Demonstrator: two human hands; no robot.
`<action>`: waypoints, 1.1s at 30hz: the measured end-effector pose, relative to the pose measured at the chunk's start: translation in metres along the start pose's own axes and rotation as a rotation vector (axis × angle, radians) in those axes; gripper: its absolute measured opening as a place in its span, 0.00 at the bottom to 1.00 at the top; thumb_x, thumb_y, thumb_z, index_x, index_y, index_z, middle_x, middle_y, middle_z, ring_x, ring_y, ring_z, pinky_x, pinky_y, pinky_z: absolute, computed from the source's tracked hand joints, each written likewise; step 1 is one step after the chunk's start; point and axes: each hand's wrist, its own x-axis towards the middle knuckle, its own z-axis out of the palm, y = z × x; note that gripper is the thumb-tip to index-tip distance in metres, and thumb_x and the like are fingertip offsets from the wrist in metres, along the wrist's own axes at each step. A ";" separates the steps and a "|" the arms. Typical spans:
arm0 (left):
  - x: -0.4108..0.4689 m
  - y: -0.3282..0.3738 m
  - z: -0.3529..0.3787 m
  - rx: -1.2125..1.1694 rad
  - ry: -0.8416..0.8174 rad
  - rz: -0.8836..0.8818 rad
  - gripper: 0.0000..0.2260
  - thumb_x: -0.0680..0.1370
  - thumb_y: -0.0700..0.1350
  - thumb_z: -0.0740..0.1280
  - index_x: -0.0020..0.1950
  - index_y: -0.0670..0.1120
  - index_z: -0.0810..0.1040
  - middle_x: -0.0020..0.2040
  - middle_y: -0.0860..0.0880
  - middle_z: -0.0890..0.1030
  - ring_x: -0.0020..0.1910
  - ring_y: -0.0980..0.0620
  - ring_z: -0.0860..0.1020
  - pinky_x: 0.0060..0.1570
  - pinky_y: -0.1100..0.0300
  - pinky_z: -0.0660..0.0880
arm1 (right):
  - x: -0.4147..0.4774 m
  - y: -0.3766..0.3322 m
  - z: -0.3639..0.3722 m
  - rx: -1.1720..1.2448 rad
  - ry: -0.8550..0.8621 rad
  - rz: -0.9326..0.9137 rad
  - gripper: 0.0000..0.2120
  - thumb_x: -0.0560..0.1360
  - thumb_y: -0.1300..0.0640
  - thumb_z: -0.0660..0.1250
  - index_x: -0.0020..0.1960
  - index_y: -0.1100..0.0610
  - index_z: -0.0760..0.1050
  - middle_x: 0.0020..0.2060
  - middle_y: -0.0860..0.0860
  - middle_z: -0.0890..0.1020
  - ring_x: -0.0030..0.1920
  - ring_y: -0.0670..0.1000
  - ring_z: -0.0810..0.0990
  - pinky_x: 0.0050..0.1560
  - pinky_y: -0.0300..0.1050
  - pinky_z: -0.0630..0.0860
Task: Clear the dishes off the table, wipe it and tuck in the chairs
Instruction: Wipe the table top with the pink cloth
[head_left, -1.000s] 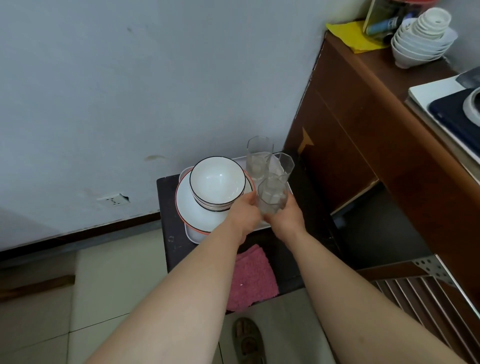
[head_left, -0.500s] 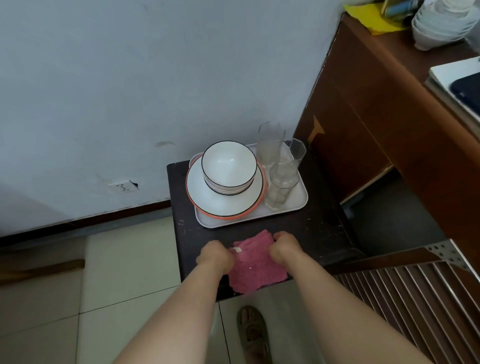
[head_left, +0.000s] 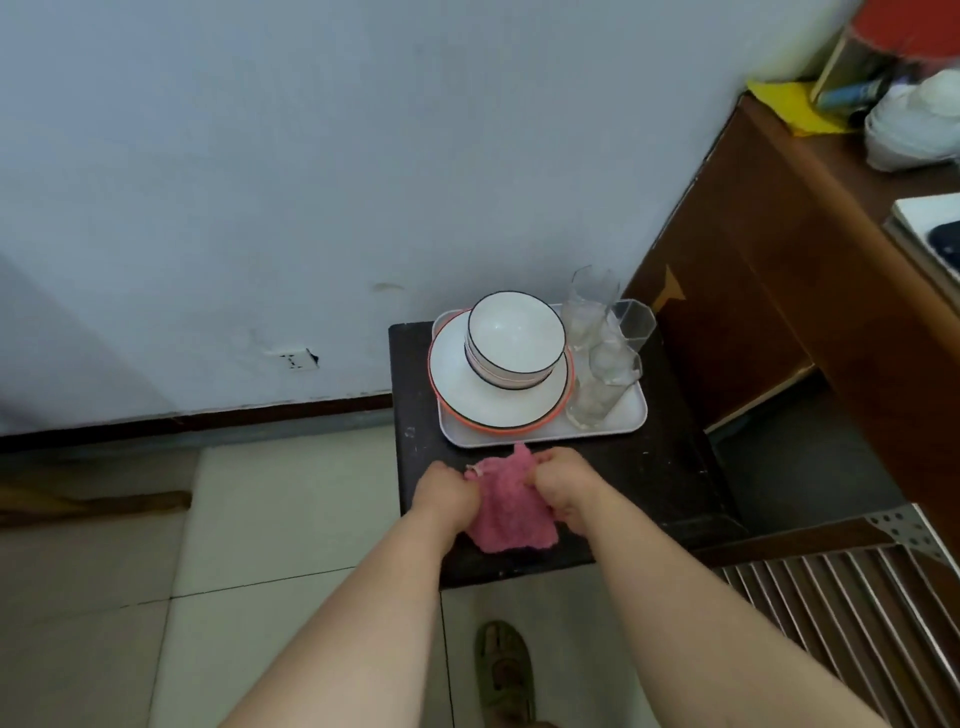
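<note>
Pink cloth (head_left: 506, 514) gripped by curled fingers of left hand (head_left: 447, 491) and right hand (head_left: 563, 483); three glasses (head_left: 602, 379) stand on one tray (head_left: 636, 415).

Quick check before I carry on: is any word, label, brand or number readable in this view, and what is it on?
No text can be read in this view.
Red-topped container on the wooden cabinet: blurred, unreadable.
Blue item beside it: blurred, unreadable.
White tag on the pink cloth: too small to read.
</note>
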 end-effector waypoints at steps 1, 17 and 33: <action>-0.004 0.002 -0.014 -0.053 0.041 0.005 0.18 0.80 0.45 0.61 0.61 0.30 0.74 0.58 0.31 0.78 0.58 0.34 0.77 0.53 0.48 0.76 | -0.011 -0.013 0.003 0.017 -0.011 -0.017 0.08 0.77 0.62 0.63 0.52 0.63 0.79 0.51 0.62 0.82 0.48 0.58 0.81 0.54 0.56 0.78; -0.148 -0.030 -0.357 -0.407 0.456 0.139 0.15 0.80 0.50 0.65 0.60 0.41 0.79 0.58 0.41 0.81 0.57 0.43 0.79 0.55 0.56 0.74 | -0.220 -0.236 0.175 -0.039 -0.255 -0.418 0.09 0.76 0.70 0.59 0.49 0.66 0.77 0.46 0.62 0.81 0.47 0.60 0.81 0.53 0.57 0.79; -0.247 -0.167 -0.548 -0.824 0.421 0.177 0.09 0.81 0.45 0.59 0.57 0.46 0.76 0.53 0.42 0.79 0.52 0.42 0.79 0.51 0.50 0.78 | -0.371 -0.276 0.405 0.329 -0.739 -0.150 0.20 0.82 0.49 0.50 0.67 0.57 0.70 0.65 0.59 0.74 0.66 0.65 0.71 0.62 0.66 0.71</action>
